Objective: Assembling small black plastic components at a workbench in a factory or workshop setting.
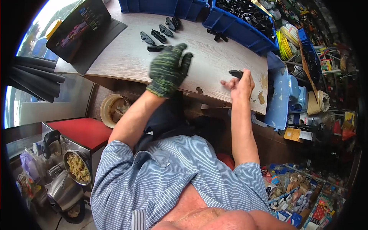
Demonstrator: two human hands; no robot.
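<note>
And there it was, a black moulded part [235, 73] pinched in the fingertips of my bare right hand [242, 86], up over the right side of the wood-grain surface [207, 63]! Light, I reckoned, and stiff, hard plastic by the look of it, a touch slippery for bare skin, hardly fragile, though a thin end might have snapped under a hard twist. The thick middle of the body looked the surest grip.

Across to the left, my left hand [168, 71], in a green-and-black knitted glove, hung back upward, thumb clear of the fingers, just beside the loose black parts [158, 36] grouped near the far side. Beyond them stood the blue crate [239, 33], heaped with more small black pieces!

But what couldn't I see? My right fingers covered one end of the held part, so its full shape was lost; the glove masked whatever lay beneath its palm, and the crate's jumble blurred into one dark mass, its far end crowded by clutter
</note>
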